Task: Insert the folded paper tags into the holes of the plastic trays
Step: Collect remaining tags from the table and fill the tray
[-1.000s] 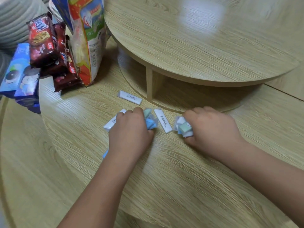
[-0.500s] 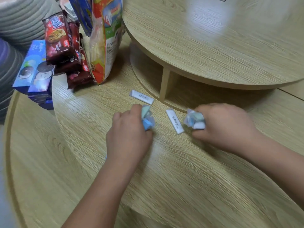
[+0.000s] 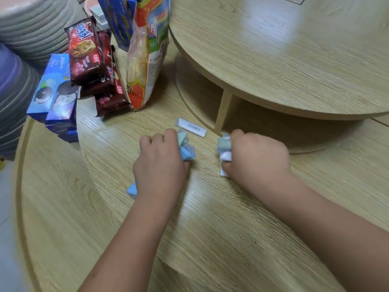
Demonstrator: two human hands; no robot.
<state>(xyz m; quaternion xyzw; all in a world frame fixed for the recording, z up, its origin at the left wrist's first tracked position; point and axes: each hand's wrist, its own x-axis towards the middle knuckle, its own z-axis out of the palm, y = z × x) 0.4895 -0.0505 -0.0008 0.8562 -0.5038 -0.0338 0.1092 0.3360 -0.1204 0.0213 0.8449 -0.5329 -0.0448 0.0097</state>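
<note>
White tag (image 3: 191,127): print illegible | left hand (image 3: 160,165), right hand (image 3: 256,157): clutching pastel pieces (image 3: 187,151)

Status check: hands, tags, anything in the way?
Left hand grips blue pieces. Right hand grips pale green pieces. One white tag lies loose beyond them. Snack packs aside.

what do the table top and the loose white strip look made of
Table top: pale wood grain, probably laminate or veneer, semi-gloss, since it shows streaky grain and glare. White strip: seemingly folded paper, matte, with printed marks; blur leaves it open.
</note>
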